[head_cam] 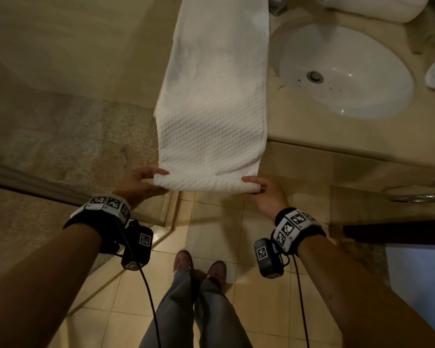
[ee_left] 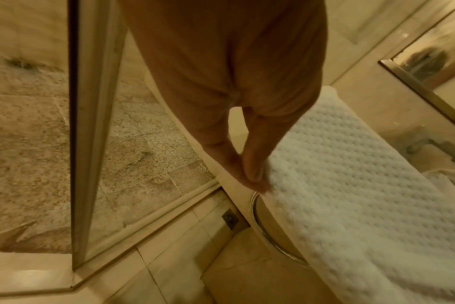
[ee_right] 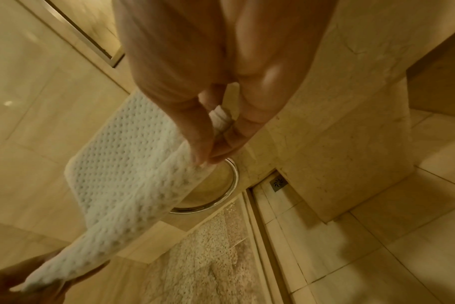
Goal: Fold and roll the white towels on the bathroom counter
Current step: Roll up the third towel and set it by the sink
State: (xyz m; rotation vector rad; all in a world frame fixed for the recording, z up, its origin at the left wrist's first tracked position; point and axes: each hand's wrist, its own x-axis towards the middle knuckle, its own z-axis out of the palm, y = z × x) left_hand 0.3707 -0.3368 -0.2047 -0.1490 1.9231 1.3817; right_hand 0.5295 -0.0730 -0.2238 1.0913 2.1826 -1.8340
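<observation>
Fingertips (ee_right: 208, 152) of right hand (head_cam: 264, 190) pinching 1 end of the starting roll; left hand (head_cam: 138, 183) curled round the other end. Towel (head_cam: 216, 101) folded to a long strip, far part lying on counter (head_cam: 337, 136), near part hanging off the front edge, rolled end held in air. Risk: uneven pull from the 2 hands, giving a coned, loose roll; unsupported span sagging; strip sliding off toward floor (head_cam: 211, 234). Beige stone counter, white sink (head_cam: 362, 96) just right of strip. 2 more white towels near the far right edge. Glass shower partition (ee_left: 96, 131) at left.
</observation>
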